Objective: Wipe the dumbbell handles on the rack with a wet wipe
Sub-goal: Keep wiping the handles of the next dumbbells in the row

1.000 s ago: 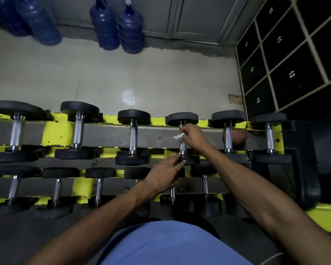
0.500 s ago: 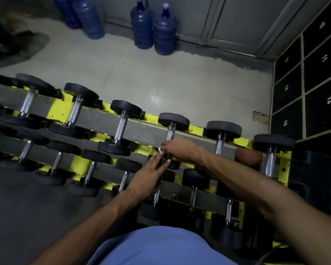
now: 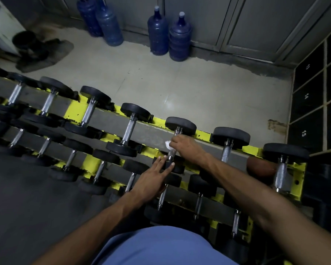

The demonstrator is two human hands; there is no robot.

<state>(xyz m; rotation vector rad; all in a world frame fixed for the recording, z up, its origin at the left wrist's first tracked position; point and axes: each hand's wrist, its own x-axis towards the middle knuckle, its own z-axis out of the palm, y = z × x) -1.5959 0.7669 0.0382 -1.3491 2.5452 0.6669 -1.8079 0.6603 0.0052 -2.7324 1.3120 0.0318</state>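
On the top row of the yellow-and-grey steel rack point(image 3: 75, 109), the right hand point(image 3: 185, 148) curls round a crumpled white wet wipe point(image 3: 167, 144), pinching it against the chrome handle of a black-headed dumbbell point(image 3: 180, 124). At its 7 o'clock, the left hand point(image 3: 153, 178) rests straight, spread fingers on the near head.

The room is dim. A small glare shines on the pale floor point(image 3: 167, 104), the lockers point(image 3: 313, 96) stay nearly black, and straight lines bend near the edges.
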